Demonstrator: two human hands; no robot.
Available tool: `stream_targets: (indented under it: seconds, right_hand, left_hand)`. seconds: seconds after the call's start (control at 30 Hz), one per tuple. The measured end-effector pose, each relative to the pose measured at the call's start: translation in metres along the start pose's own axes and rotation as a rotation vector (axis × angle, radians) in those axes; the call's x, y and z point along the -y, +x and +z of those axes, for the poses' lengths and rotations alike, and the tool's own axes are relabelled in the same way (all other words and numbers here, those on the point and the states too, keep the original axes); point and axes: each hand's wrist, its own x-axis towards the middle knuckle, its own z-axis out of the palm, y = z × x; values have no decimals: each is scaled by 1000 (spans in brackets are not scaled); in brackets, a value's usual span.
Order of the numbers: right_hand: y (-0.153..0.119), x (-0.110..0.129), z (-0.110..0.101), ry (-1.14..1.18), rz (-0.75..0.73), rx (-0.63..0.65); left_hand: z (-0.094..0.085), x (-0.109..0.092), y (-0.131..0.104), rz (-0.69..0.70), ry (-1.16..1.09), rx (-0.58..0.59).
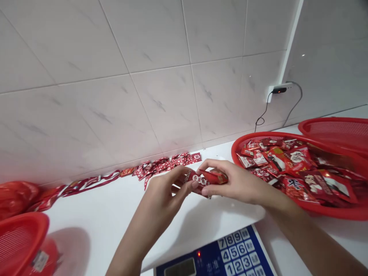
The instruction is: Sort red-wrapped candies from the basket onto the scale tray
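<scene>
My left hand (169,187) pinches a dark red packet (198,180) with white print between thumb and fingers. From the right, my right hand (234,182) holds a shiny red packet (214,177) against it, so the two touch. Both hands are above the white tray (230,214) of a scale. Below the tray shows the scale's blue panel (212,260) with number keys and a red light. On the right, a red basket (238,143) holds several red snack packets (299,159).
Patterned red packets (163,165) lie along the tiled wall. Red ribbon-like strips (94,182) and a red plastic bag (17,197) are at the left. A red basket (43,226) stands front left, another (333,124) back right. Cables (261,117) hang from a power strip (270,96).
</scene>
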Motion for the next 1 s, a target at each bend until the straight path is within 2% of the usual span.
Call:
stream_targets:
  seconds: [0.1, 0.23, 0.4, 0.57, 0.67, 0.77, 0.83, 0.9, 1.0]
  right_hand:
    - [0, -6, -8, -2, 9, -84]
    - [4, -11, -15, 63, -26, -35]
    - [8, -16, -13, -173, -84, -152]
    - [9, -17, -11, -225, -170, -171]
    - [7, -17, -13, -297, -125, -256]
    - [5, -18, -14, -181, -50, -326]
    - [5, -18, -14, -36, -16, -278]
    - [5, -17, -14, 110, 2, -209]
    - [6, -15, -12, 220, 10, -215]
  left_hand:
    - [-7, 9, 1, -31, -88, -7]
    - [-10, 15, 6, -57, -202, -51]
    - [-7, 19, 8, -100, -24, 19]
    - [-11, 19, 4, -42, 54, 2]
    - [-11, 20, 4, -42, 177, 3]
    - [-8, 27, 7, -102, 339, 121]
    - [-6, 31, 9, -138, 410, 188]
    - [-8, 30, 6, -105, 448, 122]
    - [-15, 19, -15, 11, 354, 17]
